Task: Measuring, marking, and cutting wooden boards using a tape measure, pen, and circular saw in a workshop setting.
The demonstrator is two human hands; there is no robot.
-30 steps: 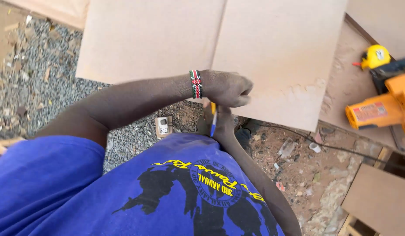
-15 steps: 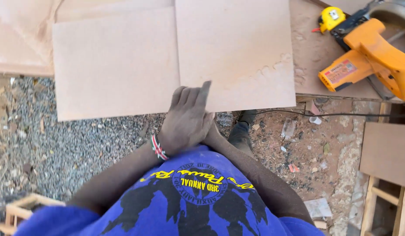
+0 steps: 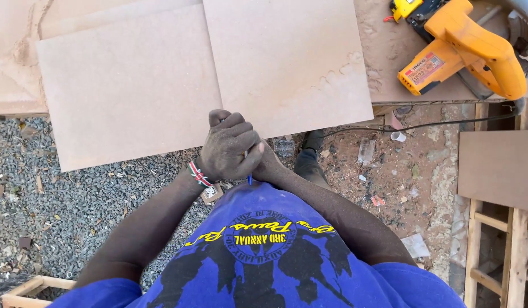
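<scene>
The person's left hand is curled shut over the right hand, the two clasped together just in front of the chest and above the near edge of the boards. A thin blue pen pokes out below the clasped fingers, its tip pointing down toward the blue printed shirt; which of the two hands actually grips it cannot be told, since the left one covers the right almost entirely. A striped beaded bracelet sits on the left wrist.

Just beyond the hands lie two flat, pale brown fibreboard panels side by side, the left panel and the right panel meeting at a straight seam, both overhanging the edge of the dusty tabletop. On the tabletop at the upper right rests a yellow-orange circular saw, well apart from the hands, with its black cord trailing along the edge. Below, grey gravel covers the ground on the left, and reddish dirt strewn with scraps lies on the right. A black shoe shows near the right forearm.
</scene>
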